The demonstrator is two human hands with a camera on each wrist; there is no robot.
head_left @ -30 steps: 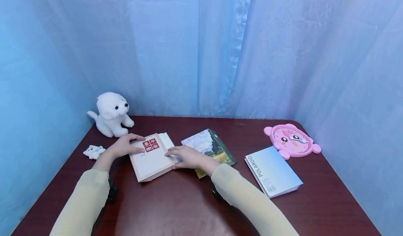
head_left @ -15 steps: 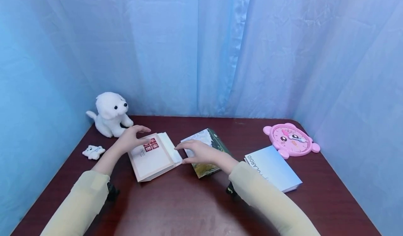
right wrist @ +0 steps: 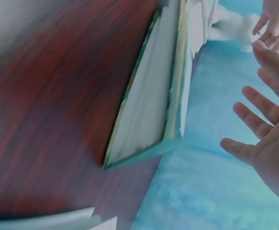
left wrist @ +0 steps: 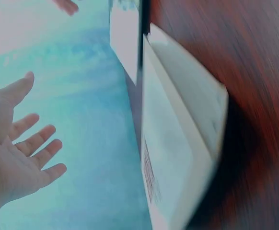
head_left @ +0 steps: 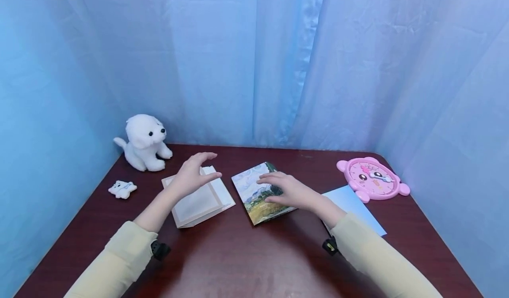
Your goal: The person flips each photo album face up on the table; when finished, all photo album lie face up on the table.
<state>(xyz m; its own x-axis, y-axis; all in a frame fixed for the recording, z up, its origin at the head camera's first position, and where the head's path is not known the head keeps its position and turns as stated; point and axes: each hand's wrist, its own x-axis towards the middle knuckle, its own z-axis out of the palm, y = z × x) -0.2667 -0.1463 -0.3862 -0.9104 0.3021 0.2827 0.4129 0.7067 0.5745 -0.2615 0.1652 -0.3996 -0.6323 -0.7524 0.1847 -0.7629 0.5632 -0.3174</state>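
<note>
My left hand [head_left: 193,174] hovers over a pale book [head_left: 199,205] whose dust jacket sticks out at its right side; its red title square is behind the hand. In the left wrist view that book [left wrist: 173,129] lies on the table with its cover slightly raised, and the left hand [left wrist: 15,148] has fingers spread, holding nothing. My right hand [head_left: 292,192] is above a book with a painted landscape cover [head_left: 254,196], overlapping its right part in the head view. Seen from the right wrist, the right hand [right wrist: 269,124] is apart from the thick painted-cover book [right wrist: 144,96], fingers loosely extended.
A white plush dog [head_left: 146,143] sits at the back left corner, with a small white bear figure [head_left: 122,189] before it. On the right lie a blue-white book [head_left: 358,205], partly under the right forearm, and a pink clock [head_left: 371,178]. Blue curtains [head_left: 214,68] hang behind the table [head_left: 238,262].
Both hands have lifted off the pale book and moved right, the right one to over the painted book. The pale book's jacket flap has come out at its right side.
</note>
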